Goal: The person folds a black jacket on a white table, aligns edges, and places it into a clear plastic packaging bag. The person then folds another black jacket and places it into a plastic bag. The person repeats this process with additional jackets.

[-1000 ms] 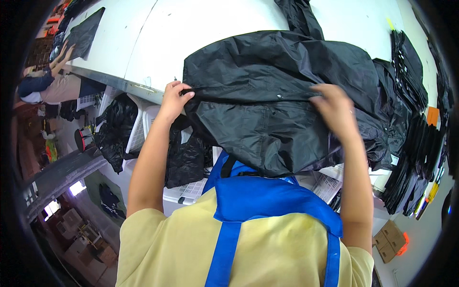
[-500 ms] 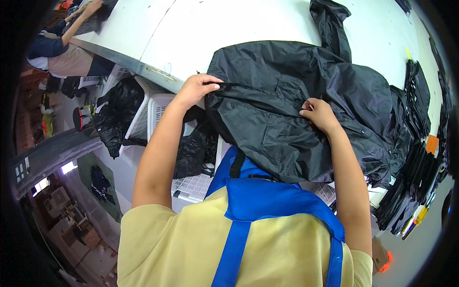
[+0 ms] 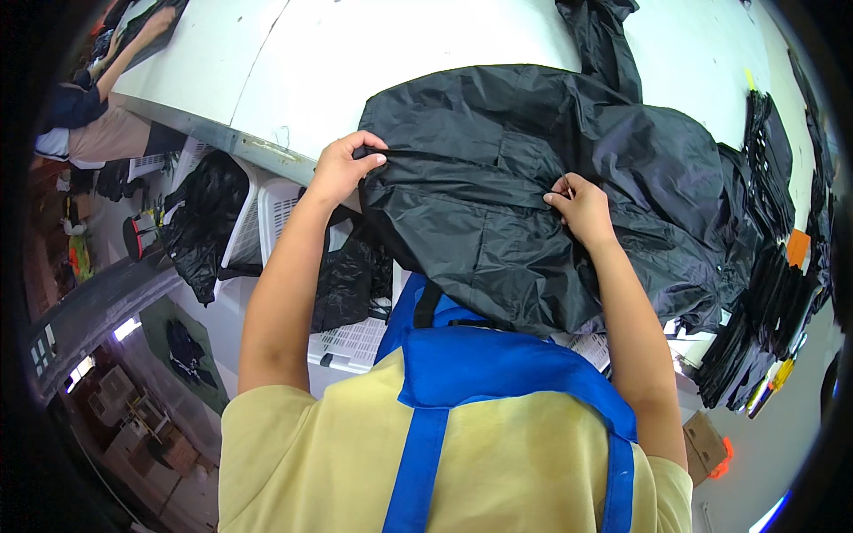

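A black, thin-fabric jacket (image 3: 524,258) lies spread over the white table (image 3: 373,44), its lower part hanging toward my blue apron. One sleeve (image 3: 604,44) stretches away toward the far side. My left hand (image 3: 342,166) pinches the garment's left edge between thumb and fingers, at the end of a long fold. Farther right along that fold, my right hand (image 3: 579,206) pinches the fabric near the middle. Between the two hands the strip of cloth runs nearly straight.
A stack of black garments (image 3: 769,275) hangs at the table's right, with an orange tag (image 3: 798,248) on it. White plastic baskets (image 3: 277,213) holding black cloth stand below the table edge at left. Another person (image 3: 107,115) handles dark fabric at far left.
The fold between my hands looks flatter, with less of its dark underside showing. Both hands keep their pinches. The whole view has shifted slightly.
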`<action>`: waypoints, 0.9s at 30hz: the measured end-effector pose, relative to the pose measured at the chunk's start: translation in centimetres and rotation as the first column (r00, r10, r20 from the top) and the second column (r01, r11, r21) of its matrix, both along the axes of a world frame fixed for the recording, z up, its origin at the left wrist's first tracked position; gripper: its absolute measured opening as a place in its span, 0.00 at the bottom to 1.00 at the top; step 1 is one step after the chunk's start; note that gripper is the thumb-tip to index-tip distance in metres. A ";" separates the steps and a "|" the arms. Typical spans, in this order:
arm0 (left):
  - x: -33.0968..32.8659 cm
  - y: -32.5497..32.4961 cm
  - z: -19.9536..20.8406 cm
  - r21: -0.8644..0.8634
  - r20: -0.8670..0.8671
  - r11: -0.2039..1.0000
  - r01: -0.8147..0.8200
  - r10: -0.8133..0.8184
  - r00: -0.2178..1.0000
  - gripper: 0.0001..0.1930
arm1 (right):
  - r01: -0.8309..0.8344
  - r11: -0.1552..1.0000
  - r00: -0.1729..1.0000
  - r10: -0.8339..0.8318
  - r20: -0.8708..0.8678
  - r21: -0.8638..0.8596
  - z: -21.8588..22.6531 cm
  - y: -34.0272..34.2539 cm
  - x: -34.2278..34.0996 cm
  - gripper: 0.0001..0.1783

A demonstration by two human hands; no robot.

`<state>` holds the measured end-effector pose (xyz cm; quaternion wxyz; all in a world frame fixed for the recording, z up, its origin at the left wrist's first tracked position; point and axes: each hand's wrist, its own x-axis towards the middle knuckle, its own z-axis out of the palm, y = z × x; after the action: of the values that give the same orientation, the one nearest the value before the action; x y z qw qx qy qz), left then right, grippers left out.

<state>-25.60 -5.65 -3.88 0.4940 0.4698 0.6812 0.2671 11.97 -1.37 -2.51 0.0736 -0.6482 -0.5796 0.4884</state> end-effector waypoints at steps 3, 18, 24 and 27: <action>0.0 0.0 -0.4 0.071 -0.133 0.996 0.047 -0.037 0.990 0.08 | 0.007 0.997 1.000 -0.008 -0.003 -0.077 -0.5 0.9 0.2 0.09; -0.3 1.0 -0.6 0.058 -0.143 0.998 0.039 -0.030 0.989 0.10 | 0.001 0.996 0.998 0.005 0.061 -0.094 0.3 2.6 -0.4 0.10; 0.0 1.6 2.2 0.050 -0.122 0.998 0.040 -0.034 0.992 0.06 | -0.376 0.714 0.913 0.393 0.105 0.591 0.7 -1.7 1.7 0.12; -0.3 1.7 2.3 0.028 -0.139 0.998 0.064 -0.060 0.988 0.06 | -0.424 0.675 0.893 0.422 0.155 0.604 2.0 -2.9 1.3 0.13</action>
<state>-25.88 -3.99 -1.55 0.4459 0.5162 0.6944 0.2293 13.28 -4.30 -0.52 0.1677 -0.4359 -0.8415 0.2717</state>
